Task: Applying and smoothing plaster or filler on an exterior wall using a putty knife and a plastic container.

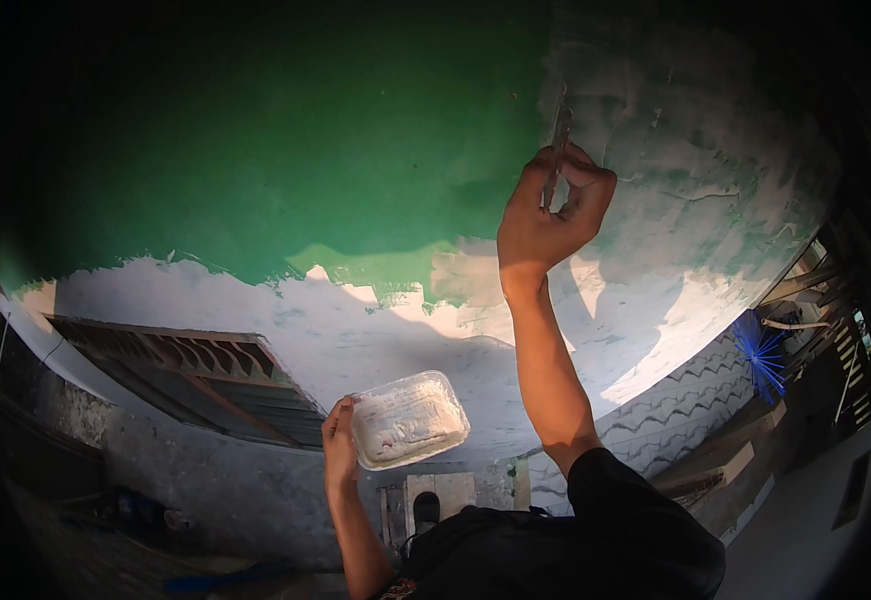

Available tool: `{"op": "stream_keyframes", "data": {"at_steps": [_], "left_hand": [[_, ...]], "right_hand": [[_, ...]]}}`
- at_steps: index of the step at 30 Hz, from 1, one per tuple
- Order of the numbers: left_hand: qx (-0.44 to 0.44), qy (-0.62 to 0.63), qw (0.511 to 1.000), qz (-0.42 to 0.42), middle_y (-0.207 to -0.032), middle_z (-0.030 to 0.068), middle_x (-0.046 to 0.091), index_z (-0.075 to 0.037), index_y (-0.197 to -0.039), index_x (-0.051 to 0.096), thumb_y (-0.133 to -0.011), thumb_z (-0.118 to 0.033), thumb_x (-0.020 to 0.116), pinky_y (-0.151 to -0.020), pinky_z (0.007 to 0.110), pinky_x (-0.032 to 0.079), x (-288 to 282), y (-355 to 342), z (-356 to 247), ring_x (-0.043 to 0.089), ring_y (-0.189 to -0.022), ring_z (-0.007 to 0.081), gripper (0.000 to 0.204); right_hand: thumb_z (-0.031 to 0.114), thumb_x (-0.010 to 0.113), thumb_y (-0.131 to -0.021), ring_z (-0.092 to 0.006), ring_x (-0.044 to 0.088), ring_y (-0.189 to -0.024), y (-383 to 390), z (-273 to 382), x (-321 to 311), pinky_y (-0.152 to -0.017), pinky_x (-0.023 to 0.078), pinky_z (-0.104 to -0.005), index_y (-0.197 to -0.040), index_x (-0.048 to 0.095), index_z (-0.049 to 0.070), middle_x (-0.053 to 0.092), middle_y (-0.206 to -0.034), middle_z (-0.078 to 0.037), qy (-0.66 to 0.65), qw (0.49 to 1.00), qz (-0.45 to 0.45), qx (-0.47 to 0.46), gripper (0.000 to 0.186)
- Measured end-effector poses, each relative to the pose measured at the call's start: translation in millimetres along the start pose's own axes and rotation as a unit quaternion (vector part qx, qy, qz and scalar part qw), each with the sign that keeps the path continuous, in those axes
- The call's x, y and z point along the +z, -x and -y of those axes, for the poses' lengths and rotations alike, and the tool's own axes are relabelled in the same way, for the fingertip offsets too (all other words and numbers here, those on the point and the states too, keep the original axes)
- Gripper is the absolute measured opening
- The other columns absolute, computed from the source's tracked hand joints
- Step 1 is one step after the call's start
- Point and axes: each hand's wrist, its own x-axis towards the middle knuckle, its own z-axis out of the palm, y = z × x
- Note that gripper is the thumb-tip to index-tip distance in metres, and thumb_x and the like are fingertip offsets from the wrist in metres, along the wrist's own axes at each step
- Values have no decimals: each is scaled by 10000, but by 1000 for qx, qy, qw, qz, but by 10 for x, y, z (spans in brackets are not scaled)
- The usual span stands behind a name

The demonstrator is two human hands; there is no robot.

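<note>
My right hand [555,220] is raised against the wall, its fingers closed round a thin flat blade [561,125], seen edge-on, that looks like a putty scraper. The blade's tip meets the wall [385,150] where bare green paint borders whitish smears. Lower down and to the left, my left hand [339,440] grips the side of a shallow white plastic tray [410,420]. White paste coats the inside of this tray. A pale layer of the same colour covers the wall's lower band and its right part.
A wooden-framed opening with slats [195,370] sits low in the wall at left. Wavy roof sheets [655,420] lie at lower right, near a blue bristly brush head [758,352] and stacked timber [720,465]. Below me, a dark shoe [426,508] stands on a pale board.
</note>
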Motion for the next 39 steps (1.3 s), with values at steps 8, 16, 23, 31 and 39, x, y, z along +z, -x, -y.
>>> {"op": "stream_keyframes", "data": {"at_steps": [8, 16, 23, 31, 39], "left_hand": [[-5, 2, 999, -32, -920, 42, 670, 11, -1050, 691, -1012, -314, 558, -761, 287, 487, -31, 51, 20, 602, -829, 129, 354], [-10, 9, 1000, -16, -930, 47, 669, 14, -1058, 695, -1007, -324, 565, -783, 286, 481, -68, -33, 141, 597, -845, 131, 366], [-19, 8, 1000, -1, -938, 60, 670, 26, -1076, 688, -1000, -330, 578, -794, 297, 480, -73, -64, 277, 598, -861, 146, 381], [-25, -2, 1000, -17, -974, 72, 678, 26, -1089, 680, -1002, -320, 567, -821, 307, 490, -95, -65, 321, 619, -893, 159, 375], [-22, 0, 1000, -19, -988, 85, 675, 33, -1100, 671, -1002, -314, 557, -840, 313, 498, -108, -88, 310, 629, -911, 170, 378]], "right_hand": [[-34, 714, -697, -336, 575, -804, 207, 84, 544, -640, 457, -434, -916, 561, 35, 529, -889, -137, 101, 985, 95, -102, 276], [17, 665, -903, -71, 542, -730, 127, 211, 349, -608, 423, -198, -873, 526, 31, 564, -844, -42, -50, 991, 122, -14, 143], [100, 714, -870, -94, 458, -648, -330, -53, -11, -642, 395, -259, -904, 548, 24, 498, -663, -10, -64, 972, 172, 148, 186], [136, 744, -859, -108, 548, -655, -497, -362, -146, -646, 458, -260, -919, 560, -2, 599, -713, -51, 28, 991, 121, 41, 238], [-5, 714, -856, -109, 572, -793, -403, -53, -440, -671, 474, -243, -856, 511, 18, 593, -897, -93, -68, 995, 43, 67, 204]]}}
